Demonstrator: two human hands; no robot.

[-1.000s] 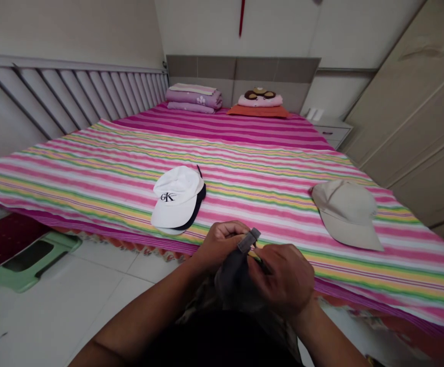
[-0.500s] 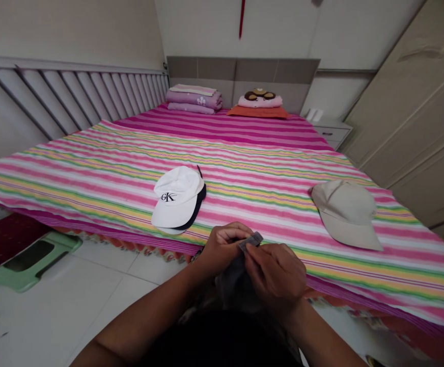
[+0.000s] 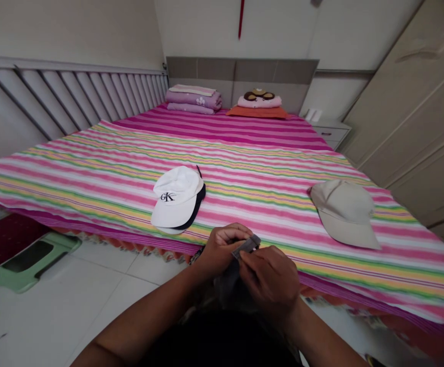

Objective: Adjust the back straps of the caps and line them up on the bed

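Grey narrow fabric strap (image 3: 247, 245), lower centre of the frame: the left hand (image 3: 222, 248) clamps its grip there, and the right hand (image 3: 272, 278), just shifted leftward, pinches it too, apparently for closer two-handed work!

On the white cap (image 3: 178, 196), you've got dark letters (image 3: 168, 197): big K, smaller C or G before it; tiny print alongside, unreadable.
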